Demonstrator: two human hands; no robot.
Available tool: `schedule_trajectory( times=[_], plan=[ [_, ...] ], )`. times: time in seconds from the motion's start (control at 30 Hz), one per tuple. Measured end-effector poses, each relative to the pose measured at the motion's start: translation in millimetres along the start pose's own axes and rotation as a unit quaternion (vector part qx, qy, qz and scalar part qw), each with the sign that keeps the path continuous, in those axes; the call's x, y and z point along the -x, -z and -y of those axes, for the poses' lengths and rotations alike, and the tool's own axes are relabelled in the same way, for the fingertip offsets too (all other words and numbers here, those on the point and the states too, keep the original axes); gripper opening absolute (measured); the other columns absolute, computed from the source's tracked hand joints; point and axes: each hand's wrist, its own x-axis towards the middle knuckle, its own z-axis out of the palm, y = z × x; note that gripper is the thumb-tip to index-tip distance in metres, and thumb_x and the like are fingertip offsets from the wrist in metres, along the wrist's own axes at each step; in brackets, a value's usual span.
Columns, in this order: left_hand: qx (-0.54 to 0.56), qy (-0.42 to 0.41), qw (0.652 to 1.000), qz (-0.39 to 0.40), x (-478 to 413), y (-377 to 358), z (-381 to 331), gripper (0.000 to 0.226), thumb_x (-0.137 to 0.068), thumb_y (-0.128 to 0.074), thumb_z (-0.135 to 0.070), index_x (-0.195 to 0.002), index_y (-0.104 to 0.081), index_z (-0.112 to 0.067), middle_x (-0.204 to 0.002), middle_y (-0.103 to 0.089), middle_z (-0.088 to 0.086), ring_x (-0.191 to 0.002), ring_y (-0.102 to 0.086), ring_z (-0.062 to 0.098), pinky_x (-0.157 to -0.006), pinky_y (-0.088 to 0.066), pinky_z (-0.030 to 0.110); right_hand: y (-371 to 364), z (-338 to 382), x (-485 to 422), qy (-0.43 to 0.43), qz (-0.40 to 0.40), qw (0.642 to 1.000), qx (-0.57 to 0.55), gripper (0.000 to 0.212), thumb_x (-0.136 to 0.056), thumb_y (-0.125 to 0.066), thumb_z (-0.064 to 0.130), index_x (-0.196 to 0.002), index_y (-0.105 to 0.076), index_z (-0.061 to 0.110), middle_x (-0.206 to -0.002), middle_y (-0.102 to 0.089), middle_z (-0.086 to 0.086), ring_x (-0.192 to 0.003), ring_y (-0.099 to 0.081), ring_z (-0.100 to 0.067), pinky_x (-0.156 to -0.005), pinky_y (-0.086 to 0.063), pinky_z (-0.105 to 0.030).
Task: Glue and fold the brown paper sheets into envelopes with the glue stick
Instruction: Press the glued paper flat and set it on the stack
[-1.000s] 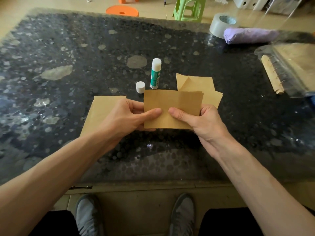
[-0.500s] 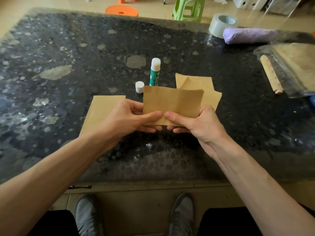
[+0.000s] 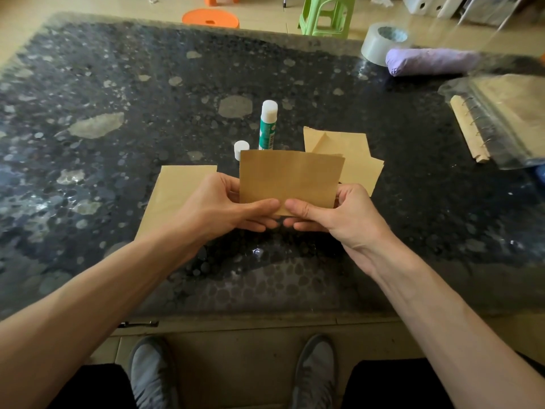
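The left hand (image 3: 224,206) and right hand (image 3: 333,214) pinch the folded paper (image 3: 290,180) above the desk (image 3: 118,84), likely pressing its bottom edge. The open glue stick (image 3: 267,125) stands behind, cap (image 3: 241,149) off, spare sheets (image 3: 351,154) nearby.

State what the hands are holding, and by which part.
Both the left hand and right hand pinch the folded brown paper along its bottom edge, thumbs in front.
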Motion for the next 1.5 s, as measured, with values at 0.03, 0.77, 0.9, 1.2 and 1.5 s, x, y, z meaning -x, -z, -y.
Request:
schedule_trajectory(
  times=[0.03, 0.77, 0.9, 1.2, 1.5],
  plan=[
    [-0.001, -0.001, 1.0, -0.01, -0.4, 0.5, 0.0, 0.023, -0.086, -0.079, -0.017, -0.104, -0.077, -0.001, -0.086, -0.079, 0.015, -0.085, -0.079, 0.025, -0.075, -0.064, 0.026, 1.0, 0.1, 0.2, -0.003, 0.006, 1.0, 0.008, 0.032, -0.084, -0.083, 0.013, -0.114, -0.074, 0.007, -0.097, -0.081, -0.008, -0.086, -0.079, -0.027, -0.077, -0.065, -0.03],
    [0.061, 0.043, 0.996, -0.042, -3.3, -9.9, 0.9, 0.045, -0.074, -0.089, -0.024, -0.112, -0.075, -0.005, -0.094, -0.08, 0.011, -0.089, -0.078, 0.021, -0.076, -0.063, 0.024, 4.2, -4.3, -1.3, -0.004, -0.007, 1.0, -0.016, 0.03, -0.09, -0.079, 0.017, -0.118, -0.075, 0.008, -0.1, -0.081, -0.008, -0.092, -0.079, -0.025, -0.077, -0.065, -0.029],
    [0.07, 0.049, 0.995, -0.042, -4.6, -11.0, 0.7, 0.041, -0.076, -0.088, -0.022, -0.111, -0.074, -0.004, -0.093, -0.08, 0.012, -0.087, -0.079, 0.021, -0.074, -0.062, 0.023, 4.9, -3.2, -1.3, 0.009, -0.018, 1.0, 0.003, 0.032, -0.088, -0.081, 0.018, -0.119, -0.076, 0.01, -0.099, -0.081, -0.003, -0.09, -0.08, -0.023, -0.076, -0.065, -0.029],
    [0.095, 0.079, 0.992, -0.012, -6.3, -4.8, -2.9, 0.031, -0.091, -0.074, -0.025, -0.11, -0.073, 0.0, -0.095, -0.08, 0.015, -0.084, -0.079, 0.019, -0.07, -0.063, 0.021, 9.9, 1.8, -2.7, -0.005, -0.064, 0.998, 0.003, 0.027, -0.085, -0.083, 0.022, -0.109, -0.078, 0.012, -0.096, -0.081, -0.002, -0.085, -0.08, -0.023, -0.072, -0.065, -0.028],
    [0.059, 0.047, 0.997, -0.012, -12.0, -4.8, -6.5, 0.031, -0.099, -0.065, -0.035, -0.112, -0.074, -0.007, -0.097, -0.081, 0.007, -0.086, -0.079, 0.021, -0.07, -0.063, 0.023, 23.7, 8.9, -4.8, -0.013, -0.166, 0.986, 0.017, 0.019, -0.09, -0.079, 0.025, -0.108, -0.074, 0.021, -0.09, -0.081, 0.008, -0.08, -0.079, -0.015, -0.062, -0.061, -0.022]
  ],
)
